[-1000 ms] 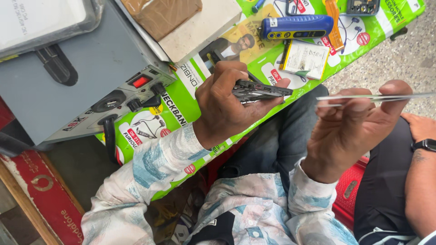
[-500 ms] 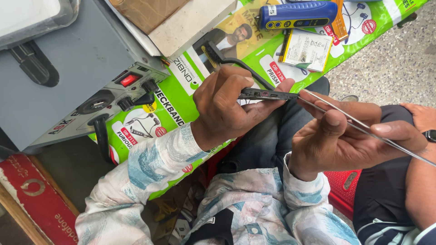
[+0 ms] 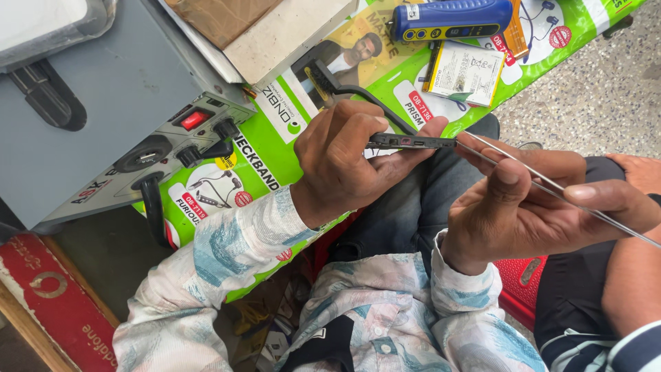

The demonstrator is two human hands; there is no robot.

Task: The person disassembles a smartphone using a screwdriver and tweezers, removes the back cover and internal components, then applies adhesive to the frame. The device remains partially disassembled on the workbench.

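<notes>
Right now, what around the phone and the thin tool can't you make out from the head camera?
- Phone: seen edge-on in the left hand; its faces are hidden.
- Thin metal tool in the right hand: its far end is cut off by the right edge.
- Whether the tip is inside the phone's port: too small.
- Grey box: cut off by the left edge.

A bright green printed poster [image 3: 261,148] covered the low table, running from its lower left edge up to its top right corner. On it lay a grey box with knobs and a red switch [image 3: 103,131] at the left edge, a cardboard box [image 3: 282,31] at the top edge, a black brush [image 3: 337,83] near the middle, and a blue tool [image 3: 451,17] beside a flat battery [image 3: 465,72] towards the top right corner.
</notes>
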